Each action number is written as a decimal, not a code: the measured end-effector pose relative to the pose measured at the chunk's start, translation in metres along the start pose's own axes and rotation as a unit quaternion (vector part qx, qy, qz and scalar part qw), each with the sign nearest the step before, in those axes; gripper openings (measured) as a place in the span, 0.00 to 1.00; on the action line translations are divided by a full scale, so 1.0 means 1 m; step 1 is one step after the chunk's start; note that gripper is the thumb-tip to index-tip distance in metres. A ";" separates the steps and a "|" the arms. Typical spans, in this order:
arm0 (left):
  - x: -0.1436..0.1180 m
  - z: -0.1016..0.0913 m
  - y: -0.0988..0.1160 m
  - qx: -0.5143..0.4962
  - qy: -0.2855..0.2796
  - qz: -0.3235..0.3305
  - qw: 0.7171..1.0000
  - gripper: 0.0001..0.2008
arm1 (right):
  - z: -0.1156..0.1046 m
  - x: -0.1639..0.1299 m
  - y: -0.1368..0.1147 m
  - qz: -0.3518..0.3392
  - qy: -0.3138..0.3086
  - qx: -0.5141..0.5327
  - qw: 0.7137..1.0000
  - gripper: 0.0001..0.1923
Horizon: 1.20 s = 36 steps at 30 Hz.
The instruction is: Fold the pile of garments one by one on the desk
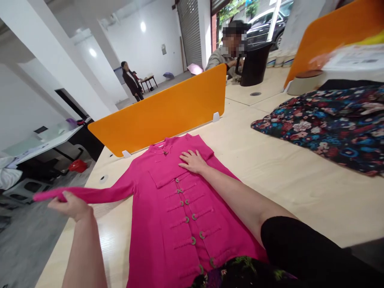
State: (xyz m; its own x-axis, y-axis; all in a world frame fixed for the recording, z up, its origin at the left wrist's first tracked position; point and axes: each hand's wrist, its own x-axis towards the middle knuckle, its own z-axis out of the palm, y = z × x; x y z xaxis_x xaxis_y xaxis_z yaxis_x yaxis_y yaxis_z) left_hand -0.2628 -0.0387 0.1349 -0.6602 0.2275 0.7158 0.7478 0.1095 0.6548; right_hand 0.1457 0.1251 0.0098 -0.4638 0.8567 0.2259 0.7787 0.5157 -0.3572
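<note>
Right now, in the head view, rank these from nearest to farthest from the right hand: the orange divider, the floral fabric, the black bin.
From the right hand, flat on the pink jacket:
1. Orange divider, just behind the jacket's collar.
2. Floral fabric, off to the right on the table.
3. Black bin, far back, beyond the divider.

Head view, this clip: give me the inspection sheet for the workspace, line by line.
Surface: light wood table, with a round cable port in it.
Job's things: pink garment lying flat, front up, knot buttons down the middle; one sleeve stretched sideways past the table edge.
Clutter: floral fabric heaped at the far right; black bin beyond the orange divider.
Grippers: left hand grips the sleeve end; right hand lies flat, palm down, on the garment's chest.
Cables: nothing seen.
Surroundings: a seated person behind the divider, a standing person far back, a parked car outside.
</note>
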 end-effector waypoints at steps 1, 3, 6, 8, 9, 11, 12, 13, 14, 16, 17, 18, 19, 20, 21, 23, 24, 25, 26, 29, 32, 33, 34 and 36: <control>-0.010 0.008 0.019 -0.021 0.035 0.031 0.999 0.07 | 0.000 0.001 0.002 0.006 0.014 0.023 1.000 0.28; -0.045 0.026 0.061 -0.067 0.008 0.143 0.987 0.08 | -0.001 0.003 0.006 0.018 0.047 0.081 0.995 0.26; -0.114 0.050 0.110 -0.085 -0.273 0.286 0.915 0.10 | -0.003 0.007 0.013 0.055 0.098 0.180 0.977 0.23; -0.148 0.065 0.121 -0.061 -0.393 0.303 0.866 0.14 | -0.004 0.010 0.018 0.087 0.128 0.228 0.961 0.22; -0.158 0.072 0.119 -0.037 -0.418 0.299 0.857 0.14 | -0.005 0.011 0.019 0.100 0.138 0.241 0.955 0.23; -0.163 0.085 0.105 0.032 -0.420 0.289 0.860 0.16 | -0.006 0.011 0.021 0.109 0.148 0.250 0.951 0.24; -0.159 0.090 0.095 0.076 -0.415 0.291 0.859 0.17 | -0.006 0.011 0.021 0.109 0.149 0.250 0.950 0.24; -0.154 0.095 0.084 0.123 -0.414 0.294 0.853 0.19 | -0.007 0.010 0.020 0.109 0.151 0.247 0.951 0.24; -0.148 0.100 0.073 0.169 -0.421 0.294 0.841 0.21 | -0.007 0.009 0.019 0.106 0.152 0.235 0.954 0.23; -0.140 0.105 0.054 0.248 -0.451 0.279 0.811 0.25 | -0.008 0.005 0.014 0.094 0.148 0.177 0.968 0.25; -0.137 0.107 0.046 0.275 -0.467 0.265 0.797 0.26 | -0.009 0.003 0.010 0.087 0.140 0.134 0.977 0.27; -0.137 0.108 0.040 0.294 -0.481 0.252 0.787 0.27 | -0.009 0.001 0.007 0.080 0.129 0.090 0.984 0.29; -0.137 0.109 0.036 0.304 -0.490 0.245 0.780 0.28 | -0.010 0.000 0.003 0.074 0.113 0.057 0.989 0.30; -0.139 0.109 0.034 0.309 -0.495 0.243 0.775 0.28 | -0.011 -0.001 -0.001 0.070 0.098 0.039 0.992 0.27; -0.140 0.110 0.032 0.311 -0.496 0.244 0.773 0.28 | -0.013 -0.002 -0.004 0.067 0.084 0.033 0.994 0.22; -0.143 0.110 0.032 0.312 -0.495 0.241 0.774 0.30 | -0.016 -0.001 -0.007 0.062 0.072 0.044 0.995 0.13; -0.144 0.110 0.032 0.312 -0.492 0.236 0.778 0.31 | -0.018 0.000 -0.008 0.061 0.083 0.057 0.993 0.12; -0.144 0.110 0.033 0.311 -0.489 0.229 0.782 0.32 | -0.019 0.001 -0.007 0.063 0.105 0.070 0.990 0.12; -0.145 0.110 0.033 0.311 -0.484 0.222 0.787 0.33 | -0.020 0.002 -0.006 0.069 0.132 0.082 0.985 0.13; -0.146 0.108 0.033 0.308 -0.476 0.212 0.796 0.33 | -0.019 0.004 0.000 0.124 0.176 0.104 0.971 0.15; -0.145 0.108 0.035 0.313 -0.482 0.205 0.792 0.32 | -0.013 0.002 0.003 0.168 0.159 0.092 0.969 0.17; -0.143 0.109 0.036 0.316 -0.487 0.198 0.789 0.32 | -0.011 0.001 0.003 0.169 0.156 0.088 0.969 0.18; -0.141 0.111 0.038 0.319 -0.495 0.187 0.786 0.32 | -0.011 0.000 0.002 0.166 0.152 0.082 0.971 0.18; -0.136 0.116 0.045 0.326 -0.502 0.154 0.786 0.33 | -0.013 -0.003 -0.003 0.156 0.139 0.060 0.976 0.19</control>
State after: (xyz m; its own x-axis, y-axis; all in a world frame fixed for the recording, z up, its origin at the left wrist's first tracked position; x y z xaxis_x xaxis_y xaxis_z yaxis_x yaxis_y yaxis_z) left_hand -0.1312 0.0472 0.0385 -0.2972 0.9535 0.0503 0.9545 0.2980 -0.0095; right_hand 0.1504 0.1210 0.0217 -0.0664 0.9453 0.3195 0.8010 0.2414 -0.5478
